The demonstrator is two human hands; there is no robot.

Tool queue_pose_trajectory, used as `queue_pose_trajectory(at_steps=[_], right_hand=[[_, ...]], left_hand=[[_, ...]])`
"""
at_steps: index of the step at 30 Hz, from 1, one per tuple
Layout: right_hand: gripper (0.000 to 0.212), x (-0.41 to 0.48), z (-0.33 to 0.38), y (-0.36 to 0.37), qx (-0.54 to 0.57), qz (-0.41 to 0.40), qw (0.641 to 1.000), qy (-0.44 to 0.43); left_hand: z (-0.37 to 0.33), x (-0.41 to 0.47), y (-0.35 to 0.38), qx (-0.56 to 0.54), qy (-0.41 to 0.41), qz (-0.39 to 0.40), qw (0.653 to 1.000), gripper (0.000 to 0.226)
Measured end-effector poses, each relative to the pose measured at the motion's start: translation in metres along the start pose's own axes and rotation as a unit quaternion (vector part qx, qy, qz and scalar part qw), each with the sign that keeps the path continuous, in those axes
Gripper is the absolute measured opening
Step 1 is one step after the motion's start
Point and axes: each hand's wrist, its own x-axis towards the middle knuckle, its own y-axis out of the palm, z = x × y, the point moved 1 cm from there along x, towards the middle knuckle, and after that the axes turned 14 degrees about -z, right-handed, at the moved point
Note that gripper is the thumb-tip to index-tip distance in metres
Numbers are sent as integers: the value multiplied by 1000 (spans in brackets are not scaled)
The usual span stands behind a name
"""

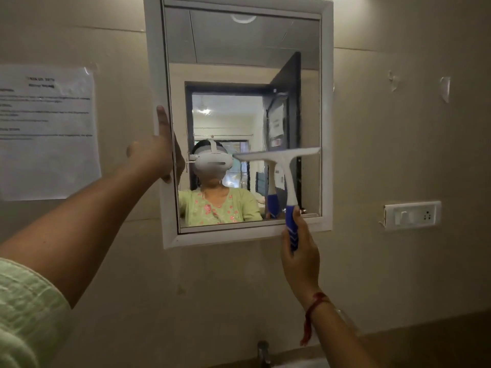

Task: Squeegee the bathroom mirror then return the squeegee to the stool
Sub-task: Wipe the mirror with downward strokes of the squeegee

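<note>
Squeegee (281, 166) in right hand (299, 251)

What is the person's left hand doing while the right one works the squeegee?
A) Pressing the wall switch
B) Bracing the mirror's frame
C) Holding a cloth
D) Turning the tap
B: the left hand rests on the left edge of the mirror's white frame.

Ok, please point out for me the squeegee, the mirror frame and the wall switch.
squeegee (288, 181): head view, on the white neck below the blade.
mirror frame (327, 115): head view, on its right white side.
wall switch (412, 215): head view, on the middle of the white plate.
</note>
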Motion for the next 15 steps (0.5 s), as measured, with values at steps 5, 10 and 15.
queue_pose_trajectory(at_steps=[5,10,15], right_hand=[[48,-26,-2,-11,-9,18,1000,21],[50,28,23,-3,0,-9,1000,-11],[51,-9,6,-21,-29,24,999,9]], left_hand=[[-5,-1,-1,10,-2,-12,1000,119],[-6,-3,-2,20,-7,-6,1000,123],[-10,-3,-3,23,-13,-10,1000,121]])
